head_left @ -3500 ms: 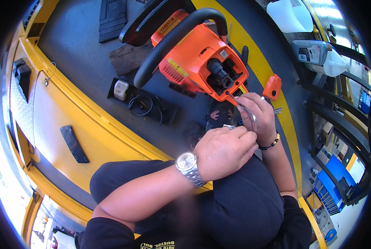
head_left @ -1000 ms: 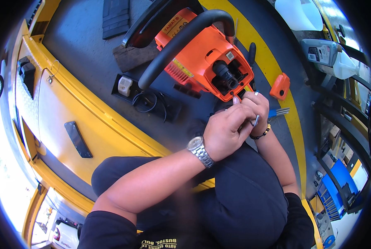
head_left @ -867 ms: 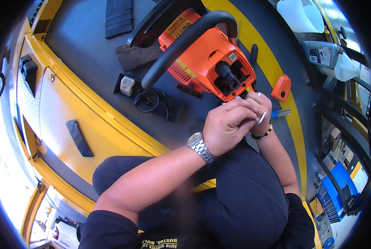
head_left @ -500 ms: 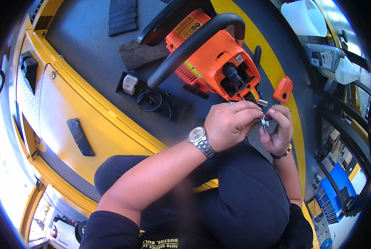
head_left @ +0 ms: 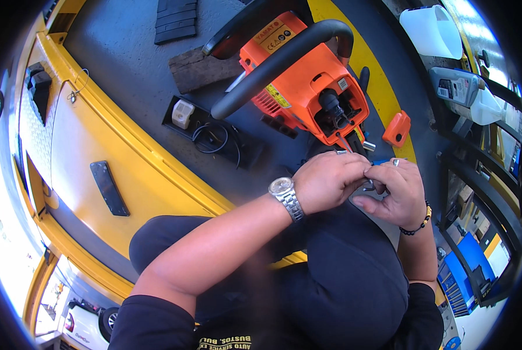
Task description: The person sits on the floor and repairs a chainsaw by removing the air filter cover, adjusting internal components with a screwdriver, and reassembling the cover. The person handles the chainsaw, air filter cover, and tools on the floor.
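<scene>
My left hand (head_left: 334,182), with a steel watch at its wrist, is closed in a pinch in front of me. Fingertip to fingertip with it is my right hand (head_left: 400,189), also pinching. Between them shows a small shiny metal part (head_left: 368,186), mostly hidden by the fingers. A bit of something blue (head_left: 380,162) peeks out behind the right fingers. Just beyond the hands stands an orange chainsaw (head_left: 307,87) with a black handle and its engine bay exposed. A short silver tube (head_left: 369,146) sticks out by its near edge.
An orange cover (head_left: 397,128) lies right of the saw. To the left are a black tray (head_left: 170,116) with a white part and cable, a wood block (head_left: 205,71), and a phone-like black slab (head_left: 109,188). Bottles (head_left: 456,86) and a black metal frame (head_left: 477,181) line the right.
My right hand has turned and come closer against my left fingertips, covering more of the metal part. Something blue now shows behind it. The view has shifted slightly.
</scene>
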Motion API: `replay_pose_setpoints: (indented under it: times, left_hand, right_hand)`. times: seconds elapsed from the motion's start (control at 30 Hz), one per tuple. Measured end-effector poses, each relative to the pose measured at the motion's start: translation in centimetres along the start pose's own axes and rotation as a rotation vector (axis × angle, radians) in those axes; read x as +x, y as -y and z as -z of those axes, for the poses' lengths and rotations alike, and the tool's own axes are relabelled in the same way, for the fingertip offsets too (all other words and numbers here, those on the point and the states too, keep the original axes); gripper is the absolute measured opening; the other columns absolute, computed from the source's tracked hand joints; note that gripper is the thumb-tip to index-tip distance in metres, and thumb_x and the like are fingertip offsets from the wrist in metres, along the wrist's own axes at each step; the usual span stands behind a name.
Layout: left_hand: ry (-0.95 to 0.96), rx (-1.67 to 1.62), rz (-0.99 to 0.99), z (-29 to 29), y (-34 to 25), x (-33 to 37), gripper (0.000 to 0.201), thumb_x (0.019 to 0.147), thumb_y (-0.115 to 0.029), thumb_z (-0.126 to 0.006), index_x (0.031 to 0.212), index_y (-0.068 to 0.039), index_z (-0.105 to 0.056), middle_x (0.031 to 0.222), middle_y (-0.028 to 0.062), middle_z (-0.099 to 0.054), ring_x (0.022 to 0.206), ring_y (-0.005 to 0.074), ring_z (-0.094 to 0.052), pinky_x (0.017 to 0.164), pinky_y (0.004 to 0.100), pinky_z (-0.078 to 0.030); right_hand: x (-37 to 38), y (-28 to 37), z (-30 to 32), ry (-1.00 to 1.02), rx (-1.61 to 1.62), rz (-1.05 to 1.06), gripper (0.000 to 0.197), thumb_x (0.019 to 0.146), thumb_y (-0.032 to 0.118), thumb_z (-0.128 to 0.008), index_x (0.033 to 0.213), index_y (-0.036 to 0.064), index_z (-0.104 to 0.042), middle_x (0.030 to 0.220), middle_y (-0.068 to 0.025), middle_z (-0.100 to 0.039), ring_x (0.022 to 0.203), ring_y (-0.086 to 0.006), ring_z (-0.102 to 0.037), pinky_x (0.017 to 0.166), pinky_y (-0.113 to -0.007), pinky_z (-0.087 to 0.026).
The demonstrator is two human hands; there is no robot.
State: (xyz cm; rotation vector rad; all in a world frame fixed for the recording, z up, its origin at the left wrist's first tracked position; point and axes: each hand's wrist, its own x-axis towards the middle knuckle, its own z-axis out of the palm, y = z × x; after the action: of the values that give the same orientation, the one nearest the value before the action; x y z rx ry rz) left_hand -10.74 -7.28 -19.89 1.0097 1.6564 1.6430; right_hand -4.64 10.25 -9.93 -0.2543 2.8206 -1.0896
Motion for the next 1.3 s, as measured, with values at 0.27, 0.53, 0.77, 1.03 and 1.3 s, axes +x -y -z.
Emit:
replay_pose_setpoints:
  times: [0.27, 0.53, 0.77, 1.03, 1.3]
  left_hand:
    - [0.001, -0.018, 0.008, 0.6, 0.4, 0.0, 0.018, 0.083, -0.006, -0.078, 0.098, -0.007, -0.067, 0.095, 0.0078, -0.071, 0.091, 0.0318, -0.071, 0.076, 0.0392, -0.058]
    - [-0.024, -0.025, 0.032, 0.7, 0.1, 0.0, 0.017, 0.084, -0.006, -0.079, 0.1, -0.007, -0.074, 0.11, 0.008, -0.068, 0.092, 0.0277, -0.072, 0.08, 0.0371, -0.059]
    - [-0.045, 0.009, 0.109, 0.4, -0.3, -0.1, 0.02, 0.084, -0.007, -0.079, 0.103, -0.008, -0.075, 0.112, 0.0087, -0.068, 0.094, 0.028, -0.072, 0.079, 0.037, -0.059]
    - [-0.225, -0.008, 0.114, 0.6, 0.2, 0.2, 0.02, 0.08, -0.001, -0.082, 0.096, -0.004, -0.07, 0.1, 0.0106, -0.074, 0.091, 0.0288, -0.074, 0.079, 0.0357, -0.059]
    - [-0.189, 0.061, 0.108, 0.9, 0.0, 0.1, 0.015, 0.084, -0.003, -0.08, 0.098, -0.004, -0.075, 0.104, 0.0116, -0.077, 0.093, 0.0276, -0.076, 0.081, 0.0358, -0.061]
  right_hand:
    - [-0.9, 0.0, -0.5, 0.021, 0.117, -0.07, 0.03, 0.078, 0.006, -0.081, 0.105, 0.0066, -0.068, 0.075, -0.0044, -0.068, 0.06, -0.0219, -0.066, 0.055, -0.033, -0.045]
    - [-1.1, 0.0, -1.0, -0.063, 0.021, 0.02, 0.034, 0.079, 0.002, -0.076, 0.111, 0.0069, -0.067, 0.075, -0.0049, -0.067, 0.057, -0.0214, -0.063, 0.054, -0.033, -0.044]
    - [-1.2, 0.1, -1.6, -0.14, -0.112, 0.004, 0.034, 0.087, -0.001, -0.067, 0.12, 0.0037, -0.062, 0.073, -0.0052, -0.067, 0.053, -0.0186, -0.059, 0.055, -0.03, -0.046]
    - [-1.7, 1.3, -1.9, -0.294, 0.831, -0.566, 0.02, 0.094, 0.002, -0.061, 0.113, -0.002, -0.057, 0.081, -0.0105, -0.067, 0.06, -0.0139, -0.063, 0.06, -0.026, -0.053]
    - [-0.7, 1.6, -0.7, -0.037, -0.191, -0.206, 0.027, 0.082, 0.017, -0.081, 0.073, 0.0067, -0.059, 0.063, -0.0056, -0.057, 0.052, -0.0251, -0.057, 0.051, -0.036, -0.043]
